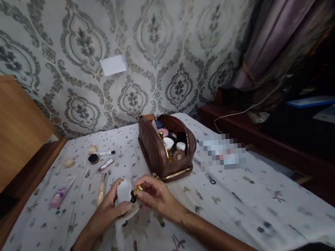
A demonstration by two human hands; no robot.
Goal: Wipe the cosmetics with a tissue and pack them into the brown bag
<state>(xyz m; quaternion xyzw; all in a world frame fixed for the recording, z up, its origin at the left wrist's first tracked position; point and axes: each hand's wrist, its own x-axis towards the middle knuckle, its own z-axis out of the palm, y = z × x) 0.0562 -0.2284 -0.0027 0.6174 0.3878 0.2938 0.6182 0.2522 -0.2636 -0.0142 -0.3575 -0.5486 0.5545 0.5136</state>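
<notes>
My left hand (pixel 116 206) is closed around a white, rounded piece (pixel 124 190) that could be a pad or a folded wipe. A thin white strip (pixel 131 214), perhaps tissue, hangs below it. In the fingertips of my right hand (pixel 154 195) is a small gold-and-black item (pixel 136 191), its black end touching or close to the white piece. The kind of this small item is not clear. Just beyond my hands stands a brown makeup bag (pixel 155 154), unzipped, with jars and other cosmetics inside, among them a white-lidded jar (pixel 168 143).
Left on the patterned sheet (pixel 222 214) lie a pink tube (pixel 62 193), a brush (pixel 101 190), a lip gloss tube (pixel 105 165), a black-lidded jar (pixel 93 159) and a white stick (pixel 105 153). Wooden furniture (pixel 12 131) borders the left; a blurred-out item (pixel 222 152) lies right.
</notes>
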